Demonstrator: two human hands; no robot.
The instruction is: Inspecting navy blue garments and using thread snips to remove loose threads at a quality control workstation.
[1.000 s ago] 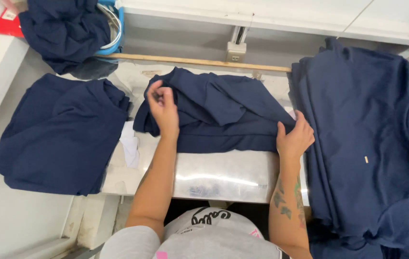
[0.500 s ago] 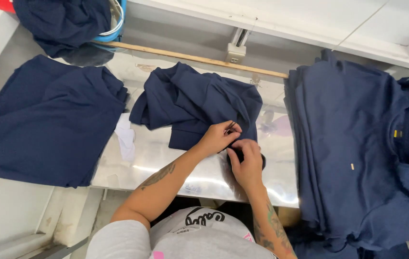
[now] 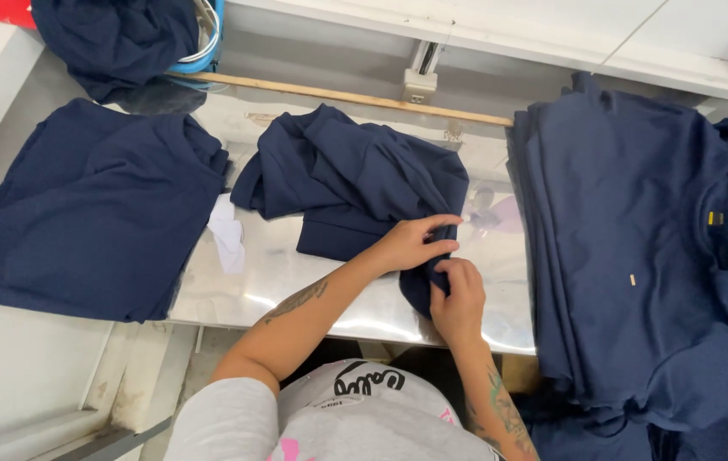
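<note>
Both hands pinched on same corner of crumpled navy garment (image 3: 355, 183), near bench (image 3: 296, 282) front edge. Left hand (image 3: 411, 243) grips fold from above, right hand (image 3: 458, 299) just below it, touching, so fabric stays taut between them. Flat navy stack (image 3: 637, 256) right of right hand, folded pile (image 3: 91, 205) well left of left hand, white scrap (image 3: 227, 235) between.
</note>
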